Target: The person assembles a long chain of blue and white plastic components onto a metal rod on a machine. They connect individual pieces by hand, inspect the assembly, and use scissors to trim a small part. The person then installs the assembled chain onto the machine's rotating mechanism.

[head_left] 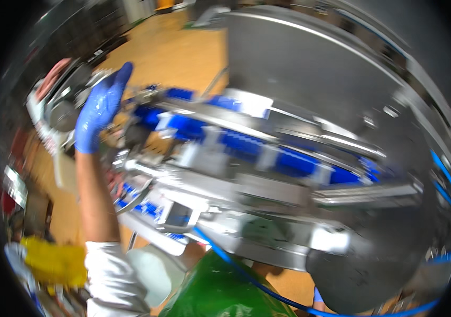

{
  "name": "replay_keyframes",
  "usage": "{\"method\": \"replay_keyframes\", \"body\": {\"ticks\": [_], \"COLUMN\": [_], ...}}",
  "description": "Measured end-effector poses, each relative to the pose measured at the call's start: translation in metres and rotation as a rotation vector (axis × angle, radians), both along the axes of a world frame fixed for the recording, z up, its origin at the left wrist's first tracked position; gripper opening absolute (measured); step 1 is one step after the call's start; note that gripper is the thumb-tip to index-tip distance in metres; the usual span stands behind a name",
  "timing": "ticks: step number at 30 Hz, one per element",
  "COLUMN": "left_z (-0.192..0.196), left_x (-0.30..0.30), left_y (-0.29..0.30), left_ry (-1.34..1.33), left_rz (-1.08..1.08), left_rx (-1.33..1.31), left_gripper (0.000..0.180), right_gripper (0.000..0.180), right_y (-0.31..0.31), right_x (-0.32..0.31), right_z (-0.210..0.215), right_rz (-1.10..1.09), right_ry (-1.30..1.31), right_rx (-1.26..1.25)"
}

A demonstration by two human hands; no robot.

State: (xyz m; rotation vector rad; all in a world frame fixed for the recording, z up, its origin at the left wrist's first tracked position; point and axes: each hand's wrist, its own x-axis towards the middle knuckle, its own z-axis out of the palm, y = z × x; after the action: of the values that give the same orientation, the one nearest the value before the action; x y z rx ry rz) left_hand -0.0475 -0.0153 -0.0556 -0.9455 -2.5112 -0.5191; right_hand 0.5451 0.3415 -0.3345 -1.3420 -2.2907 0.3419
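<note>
My left hand (98, 111), in a blue glove, is raised at the left end of a metal machine with a blue conveyor belt (241, 141). Its fingers point up and away, stretched out, and I see nothing held in them. Just beyond the hand, on the left, is a blurred grey container (64, 113) with pinkish material on its rim. At the lower edge, by a rounded metal plate (362, 274), a sliver of blue and skin tone shows, which seems to be my right hand (318, 296); its fingers are hidden.
A tall steel panel (299, 63) rises behind the belt. A blue hose (246, 277) curves across the front, over a green apron (215, 290). Yellow material (56, 261) lies at lower left. Metal rails (368, 193) run along the machine. Motion blurs much of the picture.
</note>
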Motion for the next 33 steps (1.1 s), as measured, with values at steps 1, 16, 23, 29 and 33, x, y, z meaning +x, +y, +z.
{"method": "replay_keyframes", "body": {"ticks": [1,16,23,29,33], "left_z": [0.008,-0.074,-0.082,-0.076,-0.087], "left_x": [0.04,0.113,0.105,0.105,0.1], "left_y": [0.005,-0.01,-0.021,-0.021,-0.023], "left_ry": [0.201,-0.053,-0.229,-0.254,-0.132], "left_rz": [-0.082,-0.119,-0.231,-0.254,-0.236], "left_rx": [0.049,0.651,0.717,0.685,0.546], "left_gripper": [0.04,0.027,0.033,0.026,0.026], "right_gripper": [0.016,0.018,0.019,0.02,0.021], "right_y": [-0.006,-0.015,-0.021,-0.022,-0.019], "right_x": [-0.008,-0.089,-0.097,-0.094,-0.087], "right_z": [-0.006,-0.021,-0.017,-0.017,-0.023], "right_rz": [-0.02,0.005,-0.045,-0.056,-0.066], "right_ry": [-0.002,-0.21,-0.247,-0.25,-0.228], "right_rx": [0.006,-0.016,-0.028,-0.027,-0.007]}}
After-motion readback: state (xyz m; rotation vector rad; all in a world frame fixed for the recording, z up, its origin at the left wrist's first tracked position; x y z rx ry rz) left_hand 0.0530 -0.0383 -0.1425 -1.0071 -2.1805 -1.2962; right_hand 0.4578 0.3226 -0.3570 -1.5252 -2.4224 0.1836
